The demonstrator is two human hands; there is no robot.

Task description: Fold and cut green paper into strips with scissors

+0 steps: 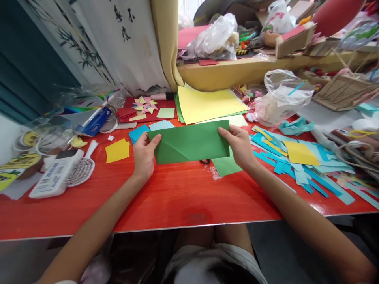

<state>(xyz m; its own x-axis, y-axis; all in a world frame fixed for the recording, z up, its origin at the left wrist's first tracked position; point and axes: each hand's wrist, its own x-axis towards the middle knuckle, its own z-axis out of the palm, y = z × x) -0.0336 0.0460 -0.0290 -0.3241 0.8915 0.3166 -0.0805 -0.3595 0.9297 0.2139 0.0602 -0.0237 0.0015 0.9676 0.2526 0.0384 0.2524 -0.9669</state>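
A dark green strip of paper is stretched between my two hands above the red table. A diagonal crease runs across its lower left part. My left hand pinches the left end, thumb in front. At the other end, my right hand grips the upper right corner between thumb and fingers. Behind and below the strip lies a lighter green sheet, partly covered. A small black loop peeks out under the strip's lower edge; the rest of it is hidden.
Yellow sheets are stacked at the back. Blue paper strips are strewn on the right, near a plastic bag with a cup. On the left lie a yellow square, a hairbrush and a white box-shaped item.
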